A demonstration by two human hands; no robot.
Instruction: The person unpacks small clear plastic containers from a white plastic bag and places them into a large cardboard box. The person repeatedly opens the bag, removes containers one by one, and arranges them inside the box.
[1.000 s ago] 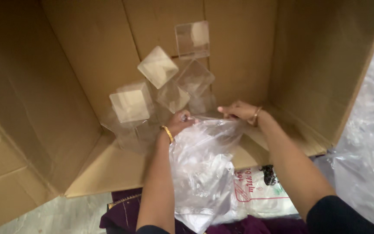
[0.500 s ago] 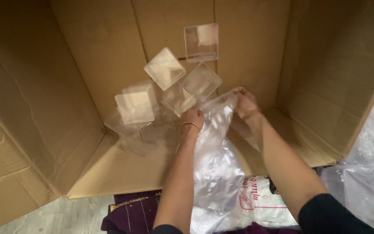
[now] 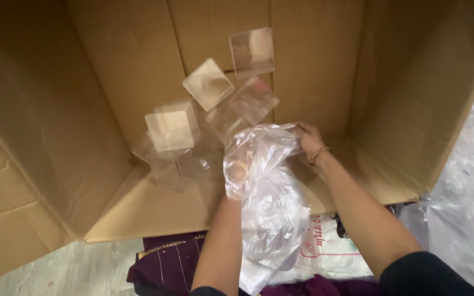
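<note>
Bag (image 3: 270,186) pulled back; both hands gripping it.

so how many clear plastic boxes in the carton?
5 countable clear boxes: top one, one below-left, one at centre, a larger one at left, one lowest. More may be hidden behind the plastic bag or overlapping.

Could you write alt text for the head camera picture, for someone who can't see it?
Two bare hands hold a crumpled clear plastic bag over an open cardboard box; the left hand is inside the bag, the right hand grips its top edge. Several clear square plastic containers lie in the box.
</note>
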